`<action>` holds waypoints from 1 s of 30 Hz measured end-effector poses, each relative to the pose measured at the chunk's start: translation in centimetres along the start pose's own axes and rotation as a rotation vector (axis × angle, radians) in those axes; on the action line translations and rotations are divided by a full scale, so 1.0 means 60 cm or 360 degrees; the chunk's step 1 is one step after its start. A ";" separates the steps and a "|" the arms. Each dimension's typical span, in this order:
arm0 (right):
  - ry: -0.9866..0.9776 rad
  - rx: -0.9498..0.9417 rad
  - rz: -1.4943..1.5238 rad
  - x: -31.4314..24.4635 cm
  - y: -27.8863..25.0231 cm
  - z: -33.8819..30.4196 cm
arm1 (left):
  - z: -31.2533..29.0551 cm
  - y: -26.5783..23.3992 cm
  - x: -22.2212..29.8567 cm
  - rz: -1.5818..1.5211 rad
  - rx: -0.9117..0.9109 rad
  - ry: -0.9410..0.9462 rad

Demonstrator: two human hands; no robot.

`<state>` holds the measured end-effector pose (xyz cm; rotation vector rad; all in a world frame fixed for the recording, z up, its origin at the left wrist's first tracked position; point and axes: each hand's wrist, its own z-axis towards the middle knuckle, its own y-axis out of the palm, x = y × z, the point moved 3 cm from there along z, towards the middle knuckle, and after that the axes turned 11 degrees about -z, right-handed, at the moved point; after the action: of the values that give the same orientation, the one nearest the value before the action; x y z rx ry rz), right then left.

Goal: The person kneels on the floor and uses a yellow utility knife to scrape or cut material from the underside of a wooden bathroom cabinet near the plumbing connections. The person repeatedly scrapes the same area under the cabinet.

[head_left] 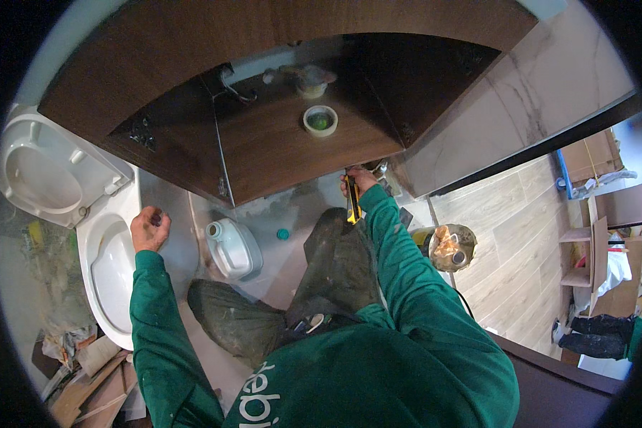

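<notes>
My right hand (364, 180) is closed around a yellow and black utility knife (353, 202), held in front of the open cabinet (278, 167). Beside the white toilet bowl (97, 274), my left hand (150, 229) has its fingers curled in; whether anything is inside them is hidden. A roll of tape (320, 121) lies on the cabinet's brown bottom panel. Between my hands, a pale plastic jug (233, 249) without a cap stands on the floor, and a small teal cap (283, 234) lies near it.
A bucket (464, 257) with an orange-brown thing in it stands on my right. Wood scraps (96, 392) are piled at the lower left. Inside the cabinet hangs a bent pipe (237, 87). Another person's dark-clad legs (598, 335) show at the far right.
</notes>
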<state>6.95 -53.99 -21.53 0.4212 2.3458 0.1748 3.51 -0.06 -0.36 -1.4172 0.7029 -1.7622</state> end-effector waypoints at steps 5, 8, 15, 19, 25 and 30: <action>-0.0048 -0.0041 0.0011 0.015 -0.011 -0.020 | 0.000 0.000 0.004 -0.0037 0.0037 0.0069; -0.0013 -0.0011 0.0159 0.008 -0.046 -0.024 | 0.001 -0.003 0.007 0.0007 0.0031 0.0095; -0.0091 0.0037 0.0065 -0.005 -0.045 -0.024 | -0.001 -0.003 0.011 -0.0056 0.0032 -0.0002; -0.0015 -0.0042 0.0039 0.011 0.003 -0.008 | -0.001 -0.004 0.011 -0.0082 0.0022 0.0037; -0.0006 0.0010 0.0028 0.012 0.019 -0.011 | 0.000 -0.002 0.004 -0.0050 0.0004 0.0015; -0.0059 -0.0047 0.0007 0.000 -0.023 -0.037 | 0.000 0.001 -0.001 -0.0093 0.0000 -0.0041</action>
<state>5.07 -55.26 -20.30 0.4113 2.3034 0.2020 3.53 -0.02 -0.43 -1.4713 0.6543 -1.7855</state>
